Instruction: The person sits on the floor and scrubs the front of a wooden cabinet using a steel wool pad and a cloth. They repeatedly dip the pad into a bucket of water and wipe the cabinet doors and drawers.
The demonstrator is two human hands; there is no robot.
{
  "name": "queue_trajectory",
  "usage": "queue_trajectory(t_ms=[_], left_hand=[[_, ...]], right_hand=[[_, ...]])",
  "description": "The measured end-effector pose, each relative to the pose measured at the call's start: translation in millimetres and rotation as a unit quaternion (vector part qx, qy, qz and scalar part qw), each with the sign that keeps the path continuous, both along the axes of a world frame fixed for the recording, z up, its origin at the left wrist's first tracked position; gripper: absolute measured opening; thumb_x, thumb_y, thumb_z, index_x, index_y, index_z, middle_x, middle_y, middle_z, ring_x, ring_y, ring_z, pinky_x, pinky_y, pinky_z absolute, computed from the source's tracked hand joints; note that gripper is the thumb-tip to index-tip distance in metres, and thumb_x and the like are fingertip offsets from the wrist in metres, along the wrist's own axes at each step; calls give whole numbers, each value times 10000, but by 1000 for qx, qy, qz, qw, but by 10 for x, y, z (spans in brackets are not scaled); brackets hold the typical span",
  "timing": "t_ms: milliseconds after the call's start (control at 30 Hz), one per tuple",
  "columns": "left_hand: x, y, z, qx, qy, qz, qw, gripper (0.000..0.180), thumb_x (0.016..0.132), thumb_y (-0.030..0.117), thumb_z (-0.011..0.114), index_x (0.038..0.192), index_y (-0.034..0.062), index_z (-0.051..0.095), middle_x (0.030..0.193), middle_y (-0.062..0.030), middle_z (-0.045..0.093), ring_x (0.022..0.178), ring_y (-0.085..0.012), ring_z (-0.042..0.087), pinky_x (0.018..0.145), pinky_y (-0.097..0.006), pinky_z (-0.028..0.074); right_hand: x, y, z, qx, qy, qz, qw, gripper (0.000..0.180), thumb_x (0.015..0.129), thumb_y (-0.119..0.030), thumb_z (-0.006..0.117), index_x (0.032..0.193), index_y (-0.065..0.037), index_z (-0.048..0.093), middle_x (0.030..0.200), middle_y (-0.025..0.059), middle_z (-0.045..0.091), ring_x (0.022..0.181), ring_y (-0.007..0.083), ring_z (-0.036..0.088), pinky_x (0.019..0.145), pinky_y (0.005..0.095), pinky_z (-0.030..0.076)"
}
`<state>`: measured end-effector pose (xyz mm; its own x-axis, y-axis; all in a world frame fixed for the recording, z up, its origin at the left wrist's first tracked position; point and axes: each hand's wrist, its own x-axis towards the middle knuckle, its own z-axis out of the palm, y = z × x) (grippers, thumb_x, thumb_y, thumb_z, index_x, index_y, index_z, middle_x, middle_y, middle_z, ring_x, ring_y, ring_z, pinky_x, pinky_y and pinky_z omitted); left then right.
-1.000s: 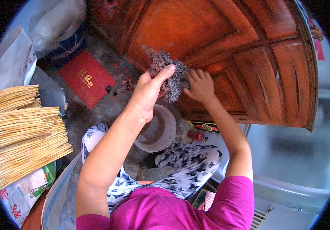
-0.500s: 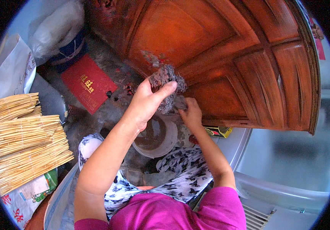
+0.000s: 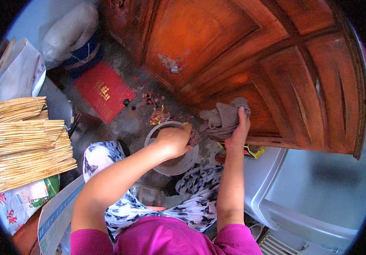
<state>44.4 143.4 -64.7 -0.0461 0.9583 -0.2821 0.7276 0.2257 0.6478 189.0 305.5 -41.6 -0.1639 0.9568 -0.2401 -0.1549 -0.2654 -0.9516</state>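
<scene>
Over a white bucket [image 3: 185, 166] of murky brown water, my left hand [image 3: 175, 139] is closed on a dark, wiry scouring pad [image 3: 195, 138], mostly hidden by the fingers. To its right, my right hand [image 3: 239, 129] grips a crumpled grey cloth [image 3: 221, 119] from the side. That cloth is bunched up in front of the lower part of a reddish-brown panelled wooden door [image 3: 183, 36]; whether it touches the wood, I cannot tell. A patch of torn, pale residue [image 3: 171, 63] sticks to the door's surface.
Colourful scraps [image 3: 159, 114] litter the floor beyond the bucket, near a red sheet [image 3: 105, 91]. Bundled straw-coloured stalks [image 3: 25, 142] stand at left. A blue bucket [image 3: 81, 55] is at the back left. A yellow-and-black box [image 3: 253, 151] and a pale appliance [image 3: 310, 182] sit at right.
My left hand has come down from the door to the bucket with the scouring pad. My right hand has moved right and up, and the grey cloth in it now shows more fully.
</scene>
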Motion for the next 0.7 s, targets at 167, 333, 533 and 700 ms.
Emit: queue_trajectory(t_ms=[167, 333, 533, 700], left_hand=[[225, 109, -441, -112, 90, -88, 986, 541, 849, 181, 680, 1313, -32, 502, 1123, -242, 694, 1001, -404, 699, 785, -475, 568], [297, 89, -548, 43, -1, -17, 999, 498, 853, 235, 688, 1275, 16, 540, 1153, -209, 692, 1020, -415, 689, 805, -492, 559], [-1, 216, -121, 6, -161, 47, 986, 637, 864, 465, 727, 1298, 43, 529, 1055, -212, 712, 1017, -400, 689, 860, -511, 541], [-106, 491, -453, 107, -201, 286, 931, 469, 894, 296, 740, 1269, 79, 559, 1182, -178, 676, 1110, -384, 651, 947, -457, 516]], right_hand=[[200, 123, 142, -48, 90, 7, 995, 498, 914, -437, 681, 1243, -70, 618, 1183, 105, 672, 1090, 303, 640, 982, 453, 504], [363, 137, 96, -130, 44, 21, 990, 474, 901, -391, 678, 1238, -64, 615, 1190, 125, 669, 1086, 315, 645, 960, 474, 520], [210, 44, -17, -23, -152, 34, 988, 500, 898, -398, 678, 1256, -55, 605, 1204, 147, 667, 1081, 328, 650, 932, 472, 538], [423, 145, -79, -51, -99, -24, 993, 524, 907, -417, 674, 1274, -51, 593, 1175, 170, 679, 1051, 341, 669, 909, 484, 553]])
